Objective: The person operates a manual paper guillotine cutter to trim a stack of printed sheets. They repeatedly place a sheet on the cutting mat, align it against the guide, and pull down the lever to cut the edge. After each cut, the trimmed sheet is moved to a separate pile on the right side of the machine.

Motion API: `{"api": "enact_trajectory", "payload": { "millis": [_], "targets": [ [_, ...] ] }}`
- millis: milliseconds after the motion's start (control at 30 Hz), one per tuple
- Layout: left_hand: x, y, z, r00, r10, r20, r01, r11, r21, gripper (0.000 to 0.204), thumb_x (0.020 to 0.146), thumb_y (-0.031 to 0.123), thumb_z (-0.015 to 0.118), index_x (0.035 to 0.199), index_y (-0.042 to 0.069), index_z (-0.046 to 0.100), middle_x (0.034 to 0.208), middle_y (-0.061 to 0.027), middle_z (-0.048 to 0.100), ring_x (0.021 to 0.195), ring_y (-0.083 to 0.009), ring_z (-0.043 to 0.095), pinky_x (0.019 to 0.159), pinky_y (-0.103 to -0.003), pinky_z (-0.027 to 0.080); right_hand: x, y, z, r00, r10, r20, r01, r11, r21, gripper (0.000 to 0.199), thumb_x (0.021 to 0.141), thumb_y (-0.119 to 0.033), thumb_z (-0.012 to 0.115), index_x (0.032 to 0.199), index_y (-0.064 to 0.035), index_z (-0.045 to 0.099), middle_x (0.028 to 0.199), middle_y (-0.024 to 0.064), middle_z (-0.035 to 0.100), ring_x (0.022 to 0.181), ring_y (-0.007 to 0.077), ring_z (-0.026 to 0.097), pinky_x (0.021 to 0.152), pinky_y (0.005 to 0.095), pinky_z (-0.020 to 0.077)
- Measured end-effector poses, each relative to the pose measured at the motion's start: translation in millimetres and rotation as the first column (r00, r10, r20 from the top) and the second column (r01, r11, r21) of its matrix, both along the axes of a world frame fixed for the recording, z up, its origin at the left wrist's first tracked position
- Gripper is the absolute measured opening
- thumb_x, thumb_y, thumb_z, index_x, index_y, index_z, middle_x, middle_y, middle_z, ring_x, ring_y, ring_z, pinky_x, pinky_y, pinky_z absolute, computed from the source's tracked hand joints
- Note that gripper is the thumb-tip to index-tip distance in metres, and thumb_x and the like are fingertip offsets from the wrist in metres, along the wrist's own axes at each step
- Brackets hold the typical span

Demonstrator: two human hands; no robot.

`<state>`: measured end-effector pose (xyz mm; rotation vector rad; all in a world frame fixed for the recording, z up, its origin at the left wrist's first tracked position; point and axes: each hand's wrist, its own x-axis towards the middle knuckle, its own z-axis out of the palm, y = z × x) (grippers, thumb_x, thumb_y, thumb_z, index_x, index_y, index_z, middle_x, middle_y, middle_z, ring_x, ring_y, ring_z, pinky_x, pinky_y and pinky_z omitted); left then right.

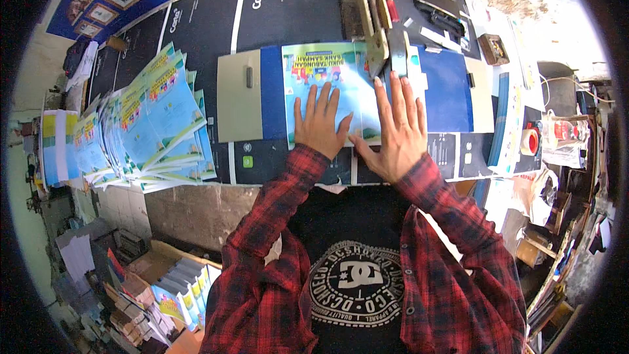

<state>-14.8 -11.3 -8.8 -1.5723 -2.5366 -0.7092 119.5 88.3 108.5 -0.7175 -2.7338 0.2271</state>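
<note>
A light blue and green printed booklet cover [298, 101] lies spread on a blue board [272, 92] in front of me. My left hand [318, 122] rests flat on its left half, fingers spread. On the right half lies my right hand [398, 128], fingers stretched out and pointing away. Its fingertips are at the near end of a worn stapler-like device [377, 42] with a long arm and a metal bar, which reaches over the cover. The sheet beneath my palms is hidden.
Fanned printed covers [154, 115] are heaped on the table's left. A grey panel [239, 98] flanks the blue board. At right are a stack of booklets [501, 121], a small wooden box [493, 49] and a tape roll [529, 139]. A box of booklets [187, 292] stands below left.
</note>
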Motion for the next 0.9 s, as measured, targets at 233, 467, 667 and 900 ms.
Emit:
{"api": "enact_trajectory", "payload": {
  "millis": [233, 467, 667, 900],
  "targets": [
    [-2, -1, 0, 1.000, 0.017, 0.014, -0.017, 1.000, 0.015, 0.056, 0.091, 0.040, 0.058, 0.135, 0.007, 0.052, 0.148, -0.0121, 0.045, 0.140, -0.0351, 0.036, 0.113, -0.059, 0.020, 7, 92, 75, 0.901, -0.223, -0.372, -0.248, 0.438, -0.864, 0.068, 0.095, -0.045, 0.056, 0.146, -0.0032, 0.040, 0.143, 0.0140, 0.049, 0.128, 0.0201, 0.048, 0.109, 0.0335, 0.0328],
    [-5, -2, -5, 0.999, -0.005, 0.050, 0.003, 1.000, 0.031, 0.058, 0.091, 0.039, 0.056, 0.139, 0.006, 0.049, 0.151, -0.0128, 0.039, 0.141, -0.0360, 0.032, 0.113, -0.061, 0.019, 78, 148, -122, 0.847, -0.457, -0.272, 0.072, 0.604, -0.793, 0.043, 0.097, -0.030, 0.059, 0.125, 0.0015, 0.055, 0.102, 0.0108, 0.067, 0.083, 0.0170, 0.062, 0.071, 0.0300, 0.0512],
    [-27, -27, -4, 0.998, 0.044, 0.053, -0.046, 0.999, 0.029, 0.057, 0.092, 0.040, 0.057, 0.137, 0.007, 0.051, 0.149, -0.0112, 0.041, 0.141, -0.0351, 0.032, 0.113, -0.061, 0.020, 77, 159, -181, 0.911, -0.387, -0.145, 0.060, 0.470, -0.881, 0.054, 0.100, -0.049, 0.044, 0.142, -0.0162, 0.049, 0.133, 0.0038, 0.060, 0.117, 0.0144, 0.057, 0.093, 0.0339, 0.0408],
    [-46, -47, -6, 0.996, 0.080, 0.037, -0.081, 0.997, 0.017, 0.054, 0.093, 0.041, 0.057, 0.136, 0.009, 0.053, 0.148, -0.0105, 0.043, 0.141, -0.0331, 0.034, 0.114, -0.060, 0.020, 41, 112, -106, 0.887, -0.460, -0.039, 0.059, 0.198, -0.978, 0.065, 0.096, -0.053, 0.049, 0.149, -0.0155, 0.041, 0.131, 0.0066, 0.061, 0.116, 0.0161, 0.057, 0.095, 0.0328, 0.0362]
  ]
}}
